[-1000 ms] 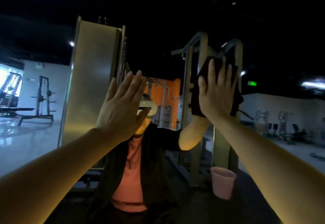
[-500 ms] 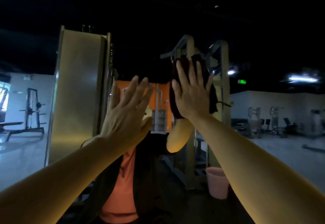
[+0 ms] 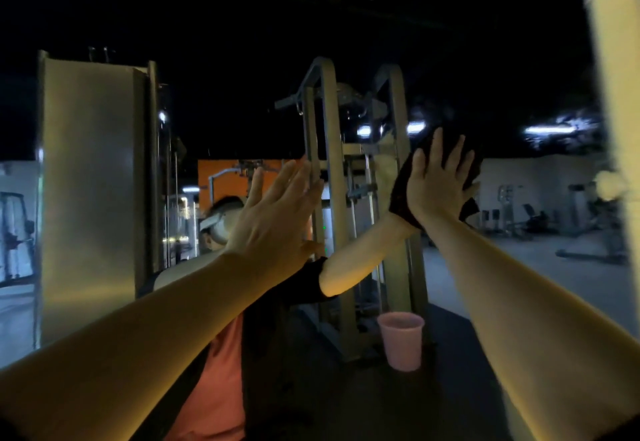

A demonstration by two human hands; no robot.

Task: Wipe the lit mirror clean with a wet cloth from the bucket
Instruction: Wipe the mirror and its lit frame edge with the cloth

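Observation:
The mirror fills most of the view and reflects a dark gym and a person in an orange shirt. Its lit edge strip glows down the right side. My right hand presses a dark cloth flat against the glass at right of centre, fingers spread and straight. My left hand is raised with straight fingers at the glass left of centre, holding nothing. The pink bucket appears only as a reflection low in the mirror, on the floor below my right hand.
Reflected in the glass are a tall metal panel at left, a grey weight machine at centre, an orange wall and more gym equipment at far right.
My right hand slid the cloth to the right across the glass and a little lower. The view turned right, bringing the lit edge strip into sight. My left hand stayed flat and raised.

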